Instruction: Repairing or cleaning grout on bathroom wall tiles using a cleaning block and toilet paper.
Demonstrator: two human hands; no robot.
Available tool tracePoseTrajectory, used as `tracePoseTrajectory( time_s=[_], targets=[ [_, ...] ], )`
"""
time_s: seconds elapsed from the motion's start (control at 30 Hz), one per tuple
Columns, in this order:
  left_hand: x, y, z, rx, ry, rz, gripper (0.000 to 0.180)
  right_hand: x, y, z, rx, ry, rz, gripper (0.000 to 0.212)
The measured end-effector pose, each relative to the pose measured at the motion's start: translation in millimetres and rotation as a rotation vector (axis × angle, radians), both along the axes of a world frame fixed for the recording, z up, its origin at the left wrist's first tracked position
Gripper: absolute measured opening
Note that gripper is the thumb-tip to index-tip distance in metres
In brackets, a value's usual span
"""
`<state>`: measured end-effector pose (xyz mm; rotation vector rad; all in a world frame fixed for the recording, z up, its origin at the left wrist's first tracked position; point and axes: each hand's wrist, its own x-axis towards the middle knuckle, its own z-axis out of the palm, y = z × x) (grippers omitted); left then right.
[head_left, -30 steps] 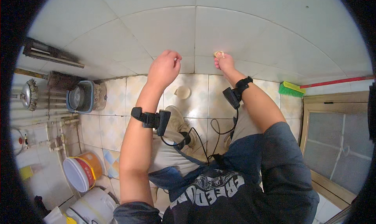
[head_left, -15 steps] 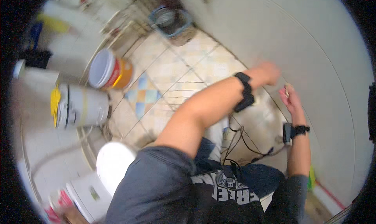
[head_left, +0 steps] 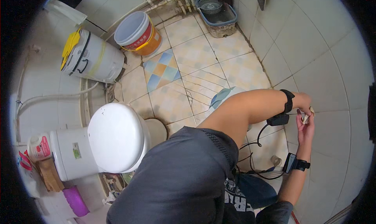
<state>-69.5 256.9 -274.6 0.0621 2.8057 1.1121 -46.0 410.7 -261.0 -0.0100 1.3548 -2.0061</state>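
Note:
Close to the tiled wall at the right, my two hands meet over a small pale, crumpled piece [head_left: 305, 119], whose kind I cannot make out. My left hand [head_left: 301, 101] reaches across from the left, its fingers closed at the piece's upper end and partly turned out of sight. Just below, my right hand [head_left: 306, 132] pinches the lower part between thumb and fingers, palm side up. Black bands circle both wrists, with a small device on each and a dark cable [head_left: 256, 173] running between them.
To the left stands a white toilet [head_left: 115, 137] with its lid down. Behind it are a white bin with a yellow top [head_left: 98, 57] and an orange bucket [head_left: 150, 39]. A blue basin [head_left: 217, 22] sits in the far corner. Near my right wrist is a small cup [head_left: 275, 160] on the floor.
My hands, apart half a second ago, have come together at the pale piece, which the right hand held before. The left arm has stretched farther right. The view has shifted and sharpened.

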Motion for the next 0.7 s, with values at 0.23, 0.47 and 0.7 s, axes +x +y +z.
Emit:
tracePoseTrajectory(
  time_s=[0.23, 0.47, 0.7],
  targets=[
    [-8, -16, 25, 0.039, -0.066, 0.127, 0.051, -6, -26, 14, 0.03, 0.123, 0.038, 0.043],
    [1, -26, 36, 0.141, 0.108, 0.199, 0.035, 7, -39, 28, 0.157, 0.227, -0.004, 0.061],
    [9, -32, 35, 0.046, 0.28, 0.307, 0.022, 6, -35, 37, 0.404, 0.436, -0.063, 0.069]
  ],
)
